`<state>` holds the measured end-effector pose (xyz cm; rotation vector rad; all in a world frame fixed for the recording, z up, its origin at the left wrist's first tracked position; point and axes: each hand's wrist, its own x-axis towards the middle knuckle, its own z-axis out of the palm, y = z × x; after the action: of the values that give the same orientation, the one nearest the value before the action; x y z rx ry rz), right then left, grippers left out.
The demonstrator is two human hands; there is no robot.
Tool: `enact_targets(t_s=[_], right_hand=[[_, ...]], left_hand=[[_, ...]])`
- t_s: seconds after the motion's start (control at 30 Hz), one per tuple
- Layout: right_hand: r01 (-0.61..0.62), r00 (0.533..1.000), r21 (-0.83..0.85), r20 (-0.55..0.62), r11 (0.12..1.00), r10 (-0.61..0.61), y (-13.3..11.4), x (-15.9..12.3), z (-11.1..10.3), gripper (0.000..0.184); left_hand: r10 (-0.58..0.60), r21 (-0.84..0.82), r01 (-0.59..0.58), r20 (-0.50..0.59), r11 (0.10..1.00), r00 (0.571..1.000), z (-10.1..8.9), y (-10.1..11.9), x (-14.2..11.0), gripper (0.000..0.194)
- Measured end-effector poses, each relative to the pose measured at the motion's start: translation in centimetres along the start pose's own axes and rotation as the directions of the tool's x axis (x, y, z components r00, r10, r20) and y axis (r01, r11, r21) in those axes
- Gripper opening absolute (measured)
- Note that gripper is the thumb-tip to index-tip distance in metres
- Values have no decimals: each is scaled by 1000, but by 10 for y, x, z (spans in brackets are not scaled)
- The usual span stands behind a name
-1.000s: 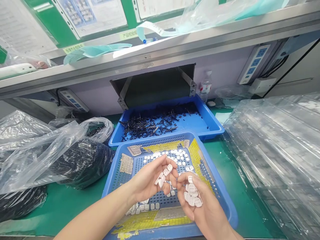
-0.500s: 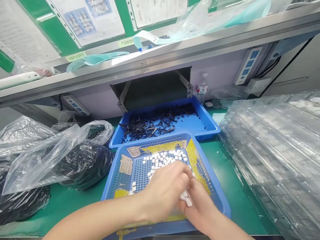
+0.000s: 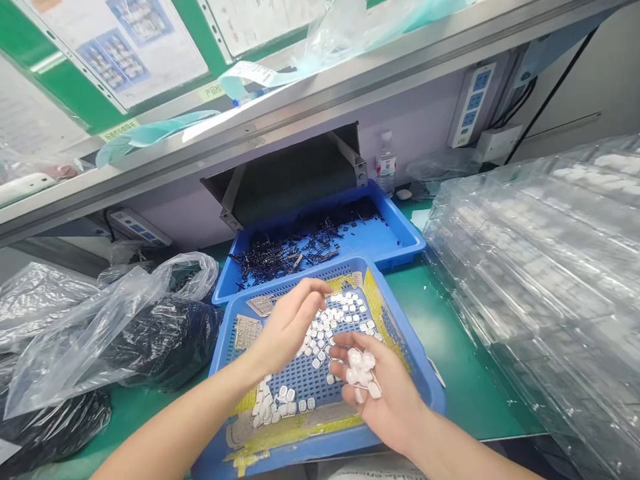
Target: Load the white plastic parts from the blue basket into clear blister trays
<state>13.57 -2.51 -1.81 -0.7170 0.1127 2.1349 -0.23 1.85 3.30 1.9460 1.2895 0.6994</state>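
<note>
Right hand [image 3: 380,393] palm up over the near right part of the perforated blue basket [image 3: 430,393], fingers loosely cupped around a small heap of white plastic pieces [image 3: 361,370] resting on palm and fingers. Left hand [image 3: 290,327] over the basket's middle, fingers bent and drawn together above the loose white pieces [image 3: 340,317]; cannot tell whether it pinches one. These loose pieces lie scattered across the basket floor toward its far edge. A second cluster of white pieces [image 3: 280,400] sits near the near left corner. Yellow tape patches [image 3: 300,433] along the basket's near edge and right wall.

Basket rests on the green bench [image 3: 450,347], near edge. Directly behind it, touching, a blue tray [image 3: 400,233] with black parts [image 3: 295,247]. Clear plastic bags [image 3: 100,320] with dark contents at bench left. Stacked clear blister trays [image 3: 540,267] at bench right. A bottle [image 3: 386,163] stands at the far edge, beside the blue tray.
</note>
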Motion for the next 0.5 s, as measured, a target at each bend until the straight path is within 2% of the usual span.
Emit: enact_targets(t_s=[0.07, 0.17, 0.23, 0.33, 0.4, 0.5], right_hand=[[69, 997, 39, -44, 997, -67, -2, -1, -1, 11], [129, 991, 92, -43, 987, -125, -3, -1, -3, 19], [136, 990, 93, -49, 986, -132, -3, -1, -4, 19], [136, 990, 73, -35, 988, -133, -3, 2, -4, 15], [126, 992, 38, -14, 991, -125, -2, 3, -3, 14], [64, 998, -54, 30, 996, -63, 0, 0, -1, 17]], left_hand=[[-102, 219, 79, 92, 972, 991, -2, -19, 3, 25], [-223, 436, 75, 298, 897, 928, 9, -53, -3, 10], [-281, 468, 114, 304, 876, 910, 23, -73, -12, 9], [-331, 475, 188, 238, 860, 913, 44, -93, -23, 11], [-333, 465, 197, 232, 863, 914, 50, -98, -26, 10], [-282, 428, 131, 310, 894, 908, 45, -91, -24, 16]])
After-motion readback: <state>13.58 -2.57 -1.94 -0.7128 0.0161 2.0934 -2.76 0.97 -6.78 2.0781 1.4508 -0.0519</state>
